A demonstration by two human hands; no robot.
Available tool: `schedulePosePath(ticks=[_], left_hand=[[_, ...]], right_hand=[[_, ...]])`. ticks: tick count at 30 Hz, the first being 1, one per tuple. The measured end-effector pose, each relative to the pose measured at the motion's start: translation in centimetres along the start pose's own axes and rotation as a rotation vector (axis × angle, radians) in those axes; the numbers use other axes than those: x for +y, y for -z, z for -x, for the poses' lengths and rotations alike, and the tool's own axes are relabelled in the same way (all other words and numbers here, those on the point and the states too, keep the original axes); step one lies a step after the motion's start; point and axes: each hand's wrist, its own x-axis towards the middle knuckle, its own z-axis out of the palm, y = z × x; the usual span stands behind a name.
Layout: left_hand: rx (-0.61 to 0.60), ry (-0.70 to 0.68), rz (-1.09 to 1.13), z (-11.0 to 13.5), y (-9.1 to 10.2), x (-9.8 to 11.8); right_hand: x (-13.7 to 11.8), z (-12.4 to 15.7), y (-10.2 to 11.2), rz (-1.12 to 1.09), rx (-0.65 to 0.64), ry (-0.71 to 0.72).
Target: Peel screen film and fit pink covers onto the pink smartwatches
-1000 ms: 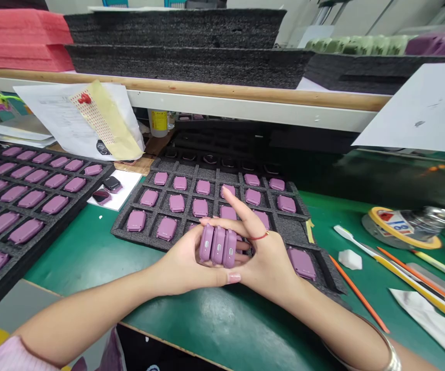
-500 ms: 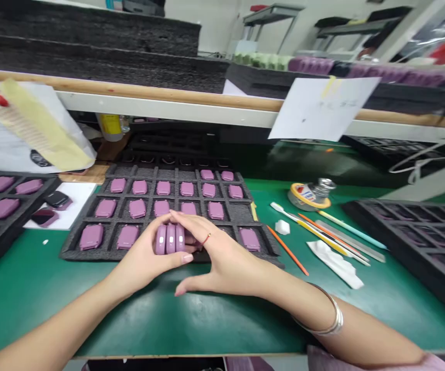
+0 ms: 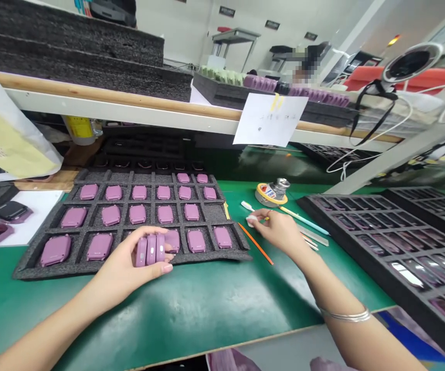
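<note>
My left hand (image 3: 130, 263) grips a row of three purple smartwatch cases (image 3: 151, 250) standing on edge, their side buttons facing me. It hovers over the front edge of a dark foam tray (image 3: 130, 206), whose compartments hold more purple watch cases (image 3: 139, 192). Off to the right, my right hand (image 3: 278, 229) pinches a small white lump (image 3: 252, 220) between thumb and fingers at the green bench top. Close by lie an orange stick (image 3: 256, 243) and a toothbrush (image 3: 246, 206), partly covered by the hand.
A metal-topped dispenser (image 3: 280, 186) stands in a yellow tape roll (image 3: 264, 195). At right, a foam tray (image 3: 361, 247) holds dark-faced watches. White paper (image 3: 39, 203) with two watches lies left. Overhead runs a shelf edge (image 3: 207, 119) with a hanging note (image 3: 271, 121).
My right hand has left the watch cases, moved right and closed on the white lump. The left hand still holds the cases. The view has turned to the right.
</note>
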Motion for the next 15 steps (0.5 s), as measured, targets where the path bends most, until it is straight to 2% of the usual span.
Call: schedulePosePath(ticks=[2,5,9,12,15], left_hand=[[-0.012,-0.001,0.033,-0.1,0.2,0.0],[-0.02,-0.004,0.074,-0.3,0.4,0.0],[0.004,-0.011,0.049,-0.2,0.1,0.2],[0.015,-0.012,0.0,0.1,-0.3,0.4],[0.018,-0.013,0.005,0.2,-0.8,0.4]], right_hand=[[0.7,-1.2,0.8,0.019,0.066,-0.049],[2.2,-4.0,3.4,0.064,0.173,-0.127],[3.7,-6.9,6.3,0.099,0.174,-0.156],[3.0,-7.7,7.1,0.094,0.156,-0.138],[0.1,-7.5,7.0,0.044,0.186,-0.093]])
